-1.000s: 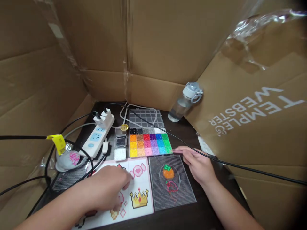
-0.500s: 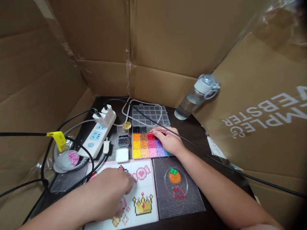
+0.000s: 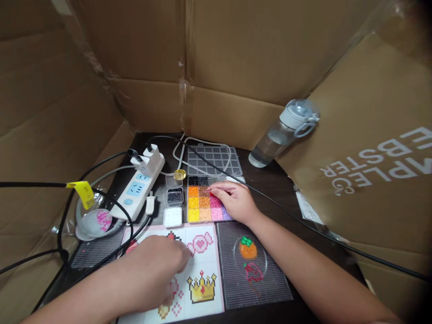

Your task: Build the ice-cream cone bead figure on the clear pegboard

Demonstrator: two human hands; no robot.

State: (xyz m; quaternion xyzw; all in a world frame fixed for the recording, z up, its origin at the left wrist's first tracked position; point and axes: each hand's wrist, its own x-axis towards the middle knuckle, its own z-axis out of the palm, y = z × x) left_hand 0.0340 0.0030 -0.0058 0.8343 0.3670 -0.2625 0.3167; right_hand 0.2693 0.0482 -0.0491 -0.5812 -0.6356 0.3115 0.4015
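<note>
Tweezers (image 3: pixel 228 189) have shifted from the box's (image 3: pixel 202 222) right edge to its brown beads (image 3: pixel 201 194).
The right hand (image 3: pixel 236 200) pinches them; the left hand (image 3: pixel 160 267) curls over the sheet (image 3: pixel 195 264), any grip hidden. The close-lying cable (image 3: pixel 280 209) could snag the right hand and spill beads; its forearm (image 3: pixel 303 263), dipping, could knock the outline (image 3: pixel 254 272) on the board (image 3: pixel 234 292).

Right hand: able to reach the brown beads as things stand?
Likely yes: the right hand is over the bead tray, its slim pink tool pointing at the brown beads, and the black cable doesn't cross them.
</note>
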